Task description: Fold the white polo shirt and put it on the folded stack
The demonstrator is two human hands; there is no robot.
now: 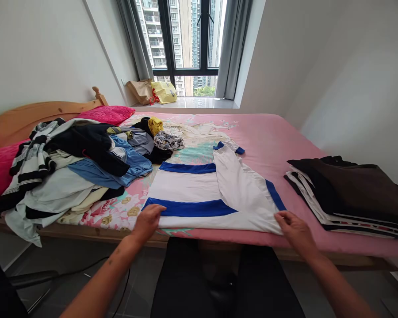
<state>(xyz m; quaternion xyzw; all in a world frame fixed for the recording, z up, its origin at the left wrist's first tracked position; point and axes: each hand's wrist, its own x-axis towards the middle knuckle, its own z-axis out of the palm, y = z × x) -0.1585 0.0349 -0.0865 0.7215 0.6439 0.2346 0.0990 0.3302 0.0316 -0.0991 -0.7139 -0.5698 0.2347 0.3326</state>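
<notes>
The shirt (185, 187) lies spread on the bed (265, 141), close to the near edge, between the heap (86, 165) on the left and the stack (361, 187) on the right. It is white with blue bands: one runs along the near side of its left part, another along the far side, and a shorter one crosses its right end. A sleeve with a blue cuff points away toward the window (189, 44).

The left hand (150, 219) pinches the shirt's near left corner, thumb on the blue band. The right hand (292, 227) pinches the near right corner, just beside the short blue band — thumb and fingertips closed on the cloth. The hands are well apart, with the shirt's near edge running between them.

The heap is loose and tangled: striped, black, white and light blue pieces, with a yellow one (155, 126) at its far right. Part of it hangs over the bed's edge. The stack is flat and layered, dark brown and black on top, paler cloth beneath. A red pillow (108, 115) lies behind the heap, near the wooden headboard (53, 108). On the sill (199, 103) stand two bags — brown (141, 91) and yellow (166, 92) — touching, beside the grey curtain (135, 39).
</notes>
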